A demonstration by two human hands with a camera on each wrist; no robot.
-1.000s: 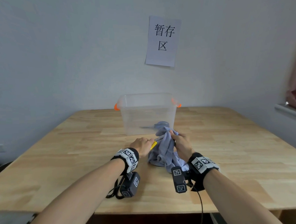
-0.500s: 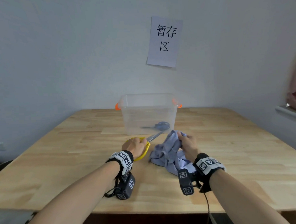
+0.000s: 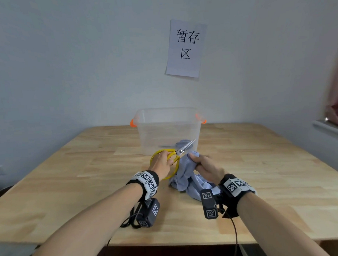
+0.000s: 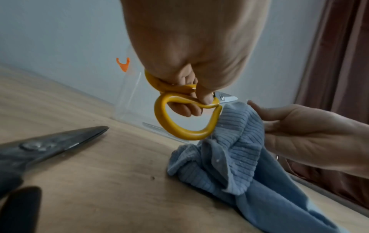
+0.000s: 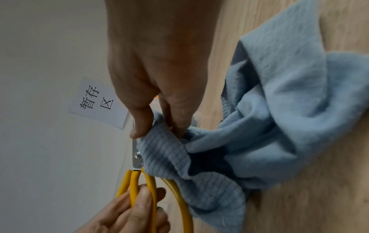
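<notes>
Two hands share the work: our left hand (image 3: 161, 162) has its fingers curled round the yellow handle loops of the scissors (image 3: 179, 152), and our right hand (image 3: 208, 166) pinches the ribbed hem (image 5: 165, 151) of the blue garment (image 3: 185, 177) between thumb and fingers, holding it up while the rest lies crumpled on the wooden table (image 3: 89, 178). Within the last second the scissors have come away from the cloth and risen, blades together and pointing up toward the clear plastic bin (image 3: 155, 132). We take that to mean the tool is free, and is either being lined up on the hem or headed for the bin. The blade tips sit just before the bin's near wall, so forward room is tight; the wood to either side gives far more. Inside the bin we think another pair of scissors (image 3: 175, 145) lies, though the cloudy wall blurs it.
</notes>
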